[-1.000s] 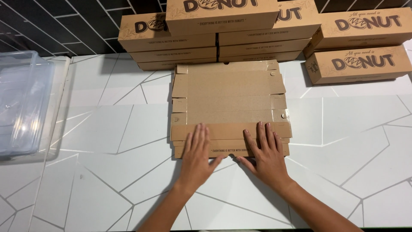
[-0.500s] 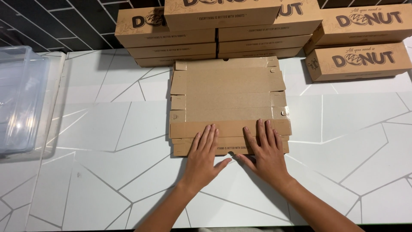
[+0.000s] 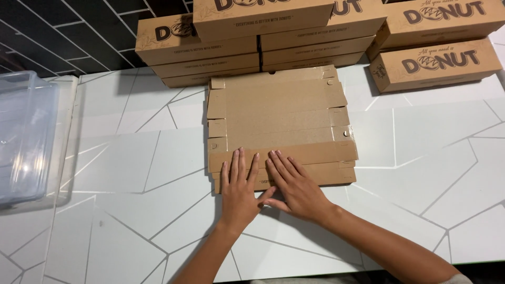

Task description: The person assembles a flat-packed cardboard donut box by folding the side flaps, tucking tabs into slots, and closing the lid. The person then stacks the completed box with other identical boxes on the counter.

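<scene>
Just below the middle of the frame I have both hands flat on the near edge of a flat cardboard box blank, which lies unfolded on the white table. My left hand is spread, fingers extended, palm pressing the front flap down; my right hand lies just beside it, thumbs nearly touching, also open and gripping nothing. I judge the work as barely begun: the front strip looks folded over and pressed, but the side tabs and rear panel lie flat, no walls raised. Across the top of the frame, finished brown boxes sit stacked. A clear plastic bin stands at the left edge.
</scene>
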